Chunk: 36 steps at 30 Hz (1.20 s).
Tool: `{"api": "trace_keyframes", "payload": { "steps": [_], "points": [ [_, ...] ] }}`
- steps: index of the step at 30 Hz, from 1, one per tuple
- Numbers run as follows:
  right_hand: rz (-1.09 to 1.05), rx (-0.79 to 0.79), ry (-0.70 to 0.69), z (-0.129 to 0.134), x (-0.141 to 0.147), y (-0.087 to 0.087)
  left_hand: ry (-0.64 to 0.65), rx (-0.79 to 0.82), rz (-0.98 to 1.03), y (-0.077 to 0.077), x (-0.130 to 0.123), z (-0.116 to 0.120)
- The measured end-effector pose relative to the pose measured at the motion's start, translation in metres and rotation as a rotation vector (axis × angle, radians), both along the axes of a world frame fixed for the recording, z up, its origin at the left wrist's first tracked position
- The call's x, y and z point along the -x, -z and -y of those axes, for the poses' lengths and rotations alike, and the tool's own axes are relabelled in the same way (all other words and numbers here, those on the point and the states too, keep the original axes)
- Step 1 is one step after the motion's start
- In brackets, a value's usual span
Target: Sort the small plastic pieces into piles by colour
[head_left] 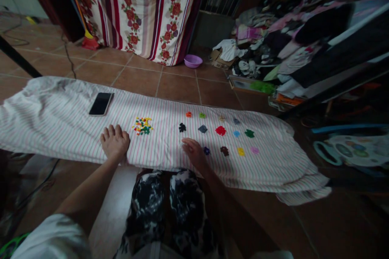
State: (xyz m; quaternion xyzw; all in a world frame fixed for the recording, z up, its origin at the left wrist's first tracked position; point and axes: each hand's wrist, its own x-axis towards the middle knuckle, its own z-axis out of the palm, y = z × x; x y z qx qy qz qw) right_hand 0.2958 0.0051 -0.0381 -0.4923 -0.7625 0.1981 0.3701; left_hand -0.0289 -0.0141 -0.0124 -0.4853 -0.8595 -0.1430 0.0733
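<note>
My left hand [114, 142] lies on the striped cloth [164, 149] with its fingers spread, left of a mixed pile of small pieces [143, 126] in yellow, green, orange and white. My right hand [195, 153] hovers low over the cloth, thumb and fingers drawn together; whatever is at the fingertips is too small to name. Just beyond it is a black pile [182, 128], and a dark blue pile [207, 151] sits right beside it. Further right, more small piles stand in rows by colour, among them grey [202, 129], red [221, 130], dark green [249, 133], brown [224, 151] and yellow [241, 151].
A phone [101, 104] rests on the cloth at the left. Past the far edge are a tiled floor, a floral curtain [133, 12], a purple basin [193, 61] and a broom [89, 40]. Heaped clothes [267, 36] fill the back right. My knees are under the near edge.
</note>
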Motion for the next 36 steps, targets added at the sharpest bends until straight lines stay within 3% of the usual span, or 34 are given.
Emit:
{"api": "trace_keyframes", "payload": {
  "steps": [4,9,17,21,26,36],
  "points": [
    [-0.019,-0.082,0.065,-0.006,0.009,-0.018,-0.017,0.023,0.01,0.003,0.001,-0.002],
    [0.035,-0.033,-0.025,-0.027,0.045,-0.035,-0.021,0.02,0.027,0.003,0.001,-0.003],
    [0.04,0.111,-0.336,-0.066,0.127,-0.027,-0.028,0.012,0.059,0.004,0.001,-0.004],
    [0.155,0.068,-0.353,-0.082,0.152,-0.021,-0.029,0.017,0.039,0.004,0.001,-0.004],
    [0.299,0.127,-0.198,-0.093,0.155,-0.007,-0.034,0.032,0.035,0.004,0.001,-0.005],
    [0.273,0.245,-0.226,-0.085,0.15,-0.011,-0.022,0.007,0.01,0.004,0.0,-0.003]
  ]
}}
